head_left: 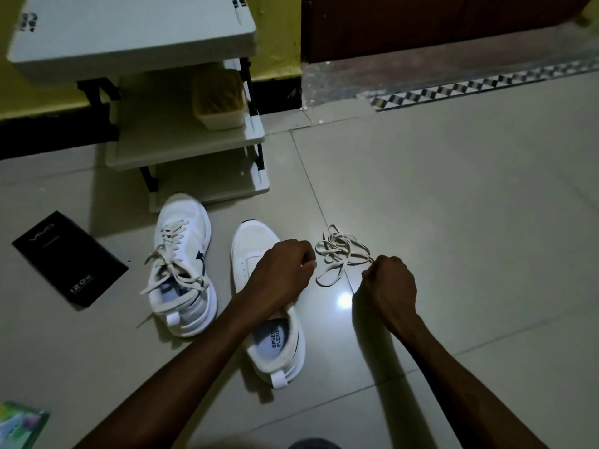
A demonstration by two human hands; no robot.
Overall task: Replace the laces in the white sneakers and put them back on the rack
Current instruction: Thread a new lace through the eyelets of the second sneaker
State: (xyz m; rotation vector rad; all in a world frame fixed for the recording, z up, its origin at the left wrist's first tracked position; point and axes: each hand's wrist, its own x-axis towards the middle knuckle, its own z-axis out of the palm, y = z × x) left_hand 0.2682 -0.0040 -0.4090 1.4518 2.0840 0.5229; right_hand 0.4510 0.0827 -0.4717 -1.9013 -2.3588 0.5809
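Dimness swallows much of the room, and the left hand covers the middle of the unlaced white mesh sneaker, so its eyelets are hidden. That hand's fingers are curled tight together over the shoe; whether they pinch anything I cannot tell. The right hand is also a fist. The loose cream flat shoelace runs into its fingertips and seems pinched there, though the grip faces away from the camera. The shoelace lies in a tangled heap of loops on the grey tiled floor, just beside the unlaced sneaker's toe, between the two hands. The second white sneaker stands to the left, its cream laces threaded but untied. Both shoes sit just in front of the pale plastic tiered rack, whose top is cut off. A black rectangular box lies farther left.
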